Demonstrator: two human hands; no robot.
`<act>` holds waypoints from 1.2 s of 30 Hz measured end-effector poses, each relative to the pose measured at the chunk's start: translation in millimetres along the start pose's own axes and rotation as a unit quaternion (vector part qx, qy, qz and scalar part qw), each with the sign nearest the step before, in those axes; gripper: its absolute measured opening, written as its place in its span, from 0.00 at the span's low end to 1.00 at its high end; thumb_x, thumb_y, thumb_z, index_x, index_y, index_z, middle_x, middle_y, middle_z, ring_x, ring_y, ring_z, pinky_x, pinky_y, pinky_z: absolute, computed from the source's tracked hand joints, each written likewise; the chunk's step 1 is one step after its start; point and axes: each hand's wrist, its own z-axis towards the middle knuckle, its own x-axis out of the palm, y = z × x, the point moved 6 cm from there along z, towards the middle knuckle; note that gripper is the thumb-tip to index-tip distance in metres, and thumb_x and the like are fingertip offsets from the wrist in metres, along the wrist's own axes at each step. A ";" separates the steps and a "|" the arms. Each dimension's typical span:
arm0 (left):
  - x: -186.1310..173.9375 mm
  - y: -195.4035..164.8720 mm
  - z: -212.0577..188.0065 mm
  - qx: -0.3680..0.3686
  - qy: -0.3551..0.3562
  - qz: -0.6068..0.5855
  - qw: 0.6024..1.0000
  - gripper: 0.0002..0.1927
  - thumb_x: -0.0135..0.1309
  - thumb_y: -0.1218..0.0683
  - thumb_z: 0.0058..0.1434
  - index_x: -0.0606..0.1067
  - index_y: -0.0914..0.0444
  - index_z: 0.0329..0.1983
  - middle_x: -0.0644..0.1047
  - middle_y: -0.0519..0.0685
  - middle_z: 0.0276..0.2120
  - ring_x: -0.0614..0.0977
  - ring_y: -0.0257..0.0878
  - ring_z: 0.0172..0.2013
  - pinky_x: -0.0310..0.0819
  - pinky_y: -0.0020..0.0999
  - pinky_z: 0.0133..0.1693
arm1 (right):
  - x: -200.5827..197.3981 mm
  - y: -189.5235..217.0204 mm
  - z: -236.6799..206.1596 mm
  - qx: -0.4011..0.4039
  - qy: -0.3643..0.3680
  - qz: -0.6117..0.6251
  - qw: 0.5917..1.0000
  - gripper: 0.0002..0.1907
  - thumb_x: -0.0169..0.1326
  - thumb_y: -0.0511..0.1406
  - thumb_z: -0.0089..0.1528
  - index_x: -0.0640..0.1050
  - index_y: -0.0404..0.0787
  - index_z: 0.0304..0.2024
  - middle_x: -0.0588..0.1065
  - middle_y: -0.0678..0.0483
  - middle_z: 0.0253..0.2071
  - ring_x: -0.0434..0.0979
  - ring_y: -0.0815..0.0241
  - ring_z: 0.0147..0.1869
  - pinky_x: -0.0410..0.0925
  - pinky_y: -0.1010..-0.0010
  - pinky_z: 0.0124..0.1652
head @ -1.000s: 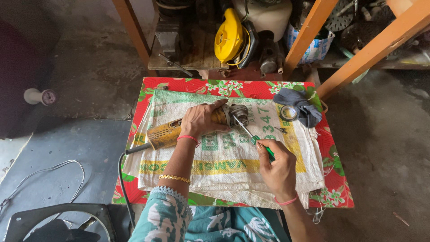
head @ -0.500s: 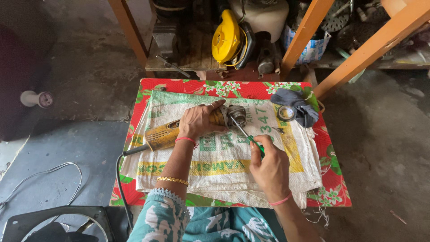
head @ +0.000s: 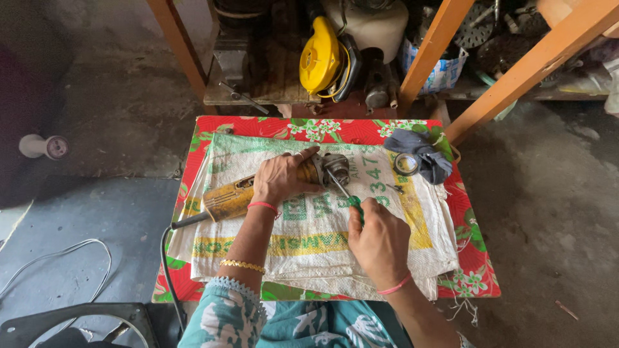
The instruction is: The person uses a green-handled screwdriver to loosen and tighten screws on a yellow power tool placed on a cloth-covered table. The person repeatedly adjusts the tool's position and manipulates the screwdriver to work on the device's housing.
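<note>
My left hand (head: 282, 176) grips the body of a worn yellow angle grinder (head: 227, 198) that lies on a white woven sack (head: 309, 245). The grinder's grey metal head (head: 336, 169) points to the right, just past my fingers. My right hand (head: 379, 240) holds a green-handled screwdriver (head: 353, 205); its metal shaft slants up and left, and the tip meets the grinder head. The grinder's black cord (head: 169, 258) runs off the table's left side.
The sack covers a small table with a red floral cloth (head: 464, 258). A dark blue rag (head: 422, 153) and a small round tin (head: 406, 164) lie at the back right. Behind stand orange wooden legs (head: 516, 71), a yellow machine (head: 321, 59) and clutter. A fan guard (head: 77, 325) lies bottom left.
My right hand has drawn closer to the grinder along the screwdriver, and the handle is more covered. My left hand keeps its grip on the grinder.
</note>
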 end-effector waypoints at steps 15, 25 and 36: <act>0.5 -0.3 0.7 0.012 -0.017 0.011 1.000 0.55 0.70 0.28 0.35 0.66 0.38 0.70 0.82 0.52 0.40 0.84 0.50 0.41 0.78 0.46 0.43 | 6.9 8.8 3.8 -0.056 0.042 -0.022 0.997 0.09 0.55 0.35 0.63 0.72 0.35 0.34 0.75 0.43 0.27 0.78 0.46 0.26 0.70 0.56 0.26; 2.8 0.8 -0.7 0.000 -0.002 0.021 1.000 0.55 0.69 0.26 0.36 0.66 0.38 0.70 0.82 0.53 0.39 0.84 0.50 0.40 0.77 0.47 0.43 | 3.9 -9.0 10.1 -0.003 0.058 0.077 0.995 0.07 0.56 0.34 0.60 0.72 0.37 0.37 0.77 0.42 0.23 0.79 0.39 0.27 0.68 0.51 0.27; 3.0 0.3 0.3 0.003 -0.014 0.005 1.000 0.55 0.70 0.27 0.34 0.67 0.38 0.69 0.81 0.52 0.40 0.84 0.49 0.41 0.78 0.46 0.43 | -10.3 2.9 17.5 -0.123 0.063 -0.044 0.989 0.06 0.57 0.34 0.57 0.76 0.38 0.34 0.75 0.45 0.26 0.78 0.47 0.25 0.69 0.57 0.26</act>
